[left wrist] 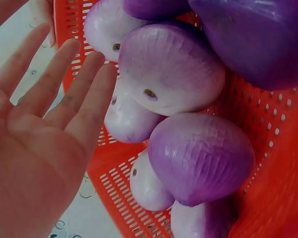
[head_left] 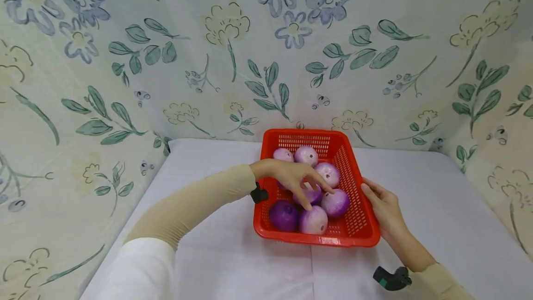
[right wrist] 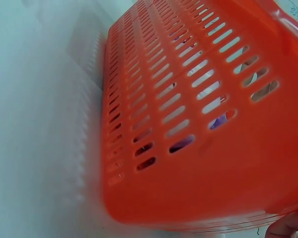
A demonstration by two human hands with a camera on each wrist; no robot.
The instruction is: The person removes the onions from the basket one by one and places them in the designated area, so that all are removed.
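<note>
A red perforated plastic basket (head_left: pixel 308 240) holds several peeled purple onions, among them a dark one (head_left: pixel 284 215) at the near left corner. My left hand (head_left: pixel 297 177) reaches in over the left rim. Its fingers are spread and straight above a pale onion (head_left: pixel 313 220) and a purple-sided onion (head_left: pixel 335 203); in the left wrist view the palm (left wrist: pixel 35 158) shows bare beside the onions (left wrist: pixel 171 69). My right hand (head_left: pixel 385 207) grips the basket's right rim, thumb on the rim. Only a fingertip (right wrist: pixel 288 225) of it appears in the right wrist view, below the slotted basket wall (right wrist: pixel 228 168).
The basket stands on a table with a white cloth (head_left: pixel 208 253). Behind and at both sides hangs a floral-patterned curtain (head_left: pixel 166 59). A dark wrist device (head_left: pixel 393 278) sits by the right wrist, another (head_left: pixel 259 193) at the left.
</note>
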